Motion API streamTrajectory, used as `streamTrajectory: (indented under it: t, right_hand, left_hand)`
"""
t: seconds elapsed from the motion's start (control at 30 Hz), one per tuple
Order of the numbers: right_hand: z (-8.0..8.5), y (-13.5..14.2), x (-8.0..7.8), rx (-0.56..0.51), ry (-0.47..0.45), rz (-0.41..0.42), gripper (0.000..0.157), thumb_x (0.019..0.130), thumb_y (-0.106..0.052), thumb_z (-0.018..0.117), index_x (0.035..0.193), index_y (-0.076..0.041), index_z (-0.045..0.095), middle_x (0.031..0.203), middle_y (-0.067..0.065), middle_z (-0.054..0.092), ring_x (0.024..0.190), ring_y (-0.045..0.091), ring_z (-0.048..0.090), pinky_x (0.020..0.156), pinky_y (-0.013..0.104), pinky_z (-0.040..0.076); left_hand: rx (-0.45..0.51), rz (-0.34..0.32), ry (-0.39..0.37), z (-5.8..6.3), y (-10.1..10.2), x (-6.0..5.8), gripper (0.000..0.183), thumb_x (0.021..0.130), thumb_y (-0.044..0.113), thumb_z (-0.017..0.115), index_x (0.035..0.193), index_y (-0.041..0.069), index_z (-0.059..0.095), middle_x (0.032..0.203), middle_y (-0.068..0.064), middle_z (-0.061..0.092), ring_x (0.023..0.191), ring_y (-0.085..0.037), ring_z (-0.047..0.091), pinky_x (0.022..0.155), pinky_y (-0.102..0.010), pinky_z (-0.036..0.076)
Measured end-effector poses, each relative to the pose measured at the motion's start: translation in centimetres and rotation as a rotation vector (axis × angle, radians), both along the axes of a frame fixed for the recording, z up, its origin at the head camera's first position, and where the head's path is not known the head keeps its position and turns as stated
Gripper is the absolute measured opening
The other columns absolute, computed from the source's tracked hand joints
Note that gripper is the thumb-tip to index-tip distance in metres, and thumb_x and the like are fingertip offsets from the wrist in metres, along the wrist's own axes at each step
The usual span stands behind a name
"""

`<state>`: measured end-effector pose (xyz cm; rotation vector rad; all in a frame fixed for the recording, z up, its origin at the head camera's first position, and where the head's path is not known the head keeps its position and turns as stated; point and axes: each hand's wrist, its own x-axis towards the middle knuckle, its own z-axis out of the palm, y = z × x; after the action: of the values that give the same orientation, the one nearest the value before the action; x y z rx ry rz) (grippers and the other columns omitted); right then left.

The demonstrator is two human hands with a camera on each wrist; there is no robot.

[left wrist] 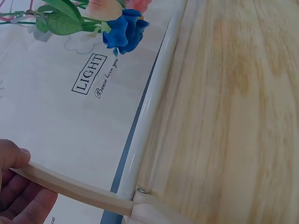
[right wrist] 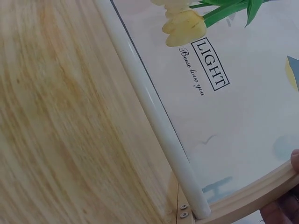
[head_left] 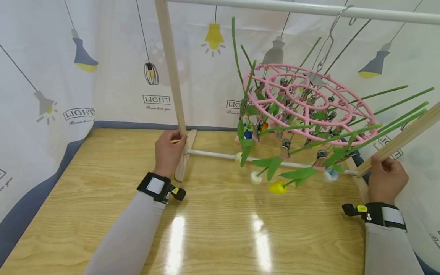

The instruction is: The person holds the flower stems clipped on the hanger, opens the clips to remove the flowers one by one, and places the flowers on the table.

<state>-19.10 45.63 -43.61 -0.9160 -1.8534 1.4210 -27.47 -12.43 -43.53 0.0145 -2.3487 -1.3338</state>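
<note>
A rack with wooden side posts and white rods stands on the table. My left hand pinches the left wooden post low down, just above its foot; in the left wrist view thumb and fingers sit on either side of that post. On the other side my right hand grips the right wooden post near its base. From the top rod a round pink clip hanger hangs by a metal hook, tilted. Artificial flowers with green stems are clipped to it, among them a yellow tulip and a blue rose.
The lower white rod joins the two posts close over the wooden table. Behind stands a white backdrop printed with lamps and the word LIGHT. A small spare hook hangs on the top rod.
</note>
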Motion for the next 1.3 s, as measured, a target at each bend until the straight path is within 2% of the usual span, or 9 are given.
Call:
streamTrajectory:
  t: [0.17,0.33,0.57,0.8,1.1,1.3]
  right_hand:
    - [-0.3,0.5,-0.1,0.078,-0.018,-0.012,0.041,0.081,-0.042,0.068,0.115,-0.021,0.066,0.096,-0.016,0.061,0.092,0.005,0.057,0.066,0.007,0.043]
    - [-0.6,0.8,-0.1,0.108,-0.031,-0.02,0.041,0.082,-0.043,0.066,0.116,-0.021,0.065,0.1,-0.015,0.061,0.093,0.005,0.056,0.067,0.008,0.043]
    - [-1.1,1.5,-0.1,0.128,0.007,-0.006,0.04,0.081,-0.042,0.068,0.113,-0.019,0.067,0.094,-0.014,0.062,0.089,0.007,0.057,0.064,0.007,0.043]
    - [-1.1,1.2,0.0,0.203,0.032,0.015,0.037,0.083,-0.04,0.067,0.111,-0.016,0.068,0.091,-0.014,0.061,0.087,0.007,0.057,0.066,0.008,0.043]
    - [-1.9,-0.2,-0.4,0.288,0.018,0.03,0.034,0.083,-0.041,0.067,0.104,-0.015,0.07,0.085,-0.015,0.06,0.081,0.007,0.055,0.064,0.014,0.041]
    - [-1.7,-1.6,-0.7,0.311,0.015,0.055,0.037,0.083,-0.044,0.065,0.106,-0.015,0.069,0.091,-0.008,0.062,0.084,0.009,0.057,0.065,0.013,0.042]
  left_hand:
    - [0.024,-0.007,0.011,0.1,0.2,0.0,0.023,0.085,0.031,0.067,0.098,0.011,0.068,0.093,-0.003,0.063,0.087,-0.01,0.057,0.07,-0.033,0.057]
    - [0.025,-0.008,0.027,0.0,0.4,-0.2,0.021,0.085,0.029,0.067,0.097,0.011,0.068,0.092,-0.004,0.064,0.086,-0.01,0.058,0.069,-0.034,0.057]
    - [0.022,0.005,0.047,-0.1,0.6,-0.5,0.021,0.085,0.028,0.068,0.098,0.012,0.069,0.092,-0.004,0.065,0.086,-0.011,0.058,0.069,-0.035,0.056]
    - [0.014,0.022,0.052,-0.1,0.5,-0.6,0.023,0.085,0.029,0.068,0.098,0.01,0.069,0.094,-0.006,0.065,0.087,-0.012,0.058,0.068,-0.037,0.056]
    - [-0.009,0.063,0.035,-0.2,-1.5,0.2,0.025,0.086,0.031,0.066,0.099,0.01,0.068,0.094,-0.006,0.065,0.087,-0.014,0.059,0.067,-0.038,0.055]
    - [0.004,0.087,0.025,-0.2,-2.7,0.4,0.027,0.087,0.031,0.065,0.102,0.009,0.068,0.096,-0.007,0.065,0.088,-0.015,0.059,0.069,-0.04,0.056]
